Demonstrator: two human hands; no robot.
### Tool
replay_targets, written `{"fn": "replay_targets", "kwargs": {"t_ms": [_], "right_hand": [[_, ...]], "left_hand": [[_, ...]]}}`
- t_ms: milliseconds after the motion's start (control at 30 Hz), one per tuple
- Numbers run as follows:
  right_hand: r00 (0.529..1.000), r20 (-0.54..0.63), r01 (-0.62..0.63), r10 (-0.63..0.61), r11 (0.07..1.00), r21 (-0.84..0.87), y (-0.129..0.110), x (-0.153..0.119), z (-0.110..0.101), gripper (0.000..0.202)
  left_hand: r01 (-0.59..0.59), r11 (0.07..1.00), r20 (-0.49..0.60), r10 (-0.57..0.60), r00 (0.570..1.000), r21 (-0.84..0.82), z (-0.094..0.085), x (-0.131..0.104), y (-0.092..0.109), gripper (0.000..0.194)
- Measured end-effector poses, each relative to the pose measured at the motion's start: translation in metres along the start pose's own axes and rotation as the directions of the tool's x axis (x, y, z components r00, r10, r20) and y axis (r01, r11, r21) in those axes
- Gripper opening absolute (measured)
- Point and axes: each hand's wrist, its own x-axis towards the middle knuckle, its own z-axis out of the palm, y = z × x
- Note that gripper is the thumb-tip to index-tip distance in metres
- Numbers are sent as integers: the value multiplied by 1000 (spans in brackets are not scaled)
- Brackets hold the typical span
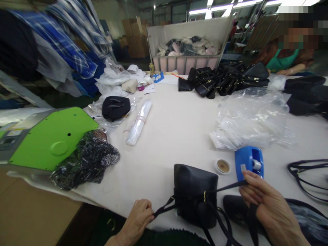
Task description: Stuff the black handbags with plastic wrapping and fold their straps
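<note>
A black handbag (196, 181) with gold-coloured fittings lies on the white table near its front edge. My left hand (139, 217), left of the bag, is closed on one end of its black strap (164, 208). On the right, my right hand (266, 201) pinches another stretch of strap between thumb and fingers, pulled taut from the bag. More strap loops hang over the bag's front. Just beyond my right hand stands a blue tape dispenser (248, 159), with a small round tub (222, 166) beside it. Another black bag (235, 208) lies partly behind my right hand.
Clear plastic bags (251, 119) lie on the right, with a heap of black bags (222, 78) behind. A rolled plastic bundle (140, 123), a black pouch (116, 107) and a green machine (56, 140) are left. A co-worker (284, 61) sits across the table.
</note>
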Motion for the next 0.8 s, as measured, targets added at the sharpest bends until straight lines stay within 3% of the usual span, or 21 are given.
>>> {"fn": "replay_targets", "kwargs": {"t_ms": [167,267,367,433,500,567,600,700,800], "right_hand": [[1000,13,-21,20,999,36,-8,-3,5,32],[998,46,-31,30,999,21,-13,-10,10,34],[1000,28,9,-10,1000,16,-22,-21,16,35],[999,25,31,-30,1000,-8,-28,-29,19,37],[998,57,22,-18,998,-63,-31,-38,22,40],[992,126,3,14,991,-132,-31,-49,22,39],[986,162,0,26,987,-160,-30,-54,22,38],[973,228,10,38,979,-203,-25,-67,21,33],[970,244,42,13,975,-219,-24,-73,19,32]], "left_hand": [[53,997,158,-42,987,-64,16,-7,-9,54],[95,995,328,-77,942,-41,17,-10,-13,57],[128,984,446,-61,893,-123,6,-5,-12,53],[115,970,355,-32,934,-216,-2,7,-8,47],[81,962,144,-44,989,-259,-5,27,-2,40],[43,966,-28,-52,998,-254,-1,51,7,33],[14,969,-63,-30,998,-247,4,64,13,30],[-143,962,-62,132,989,-234,20,99,31,28],[-320,918,4,330,944,-235,28,125,45,33]]}}
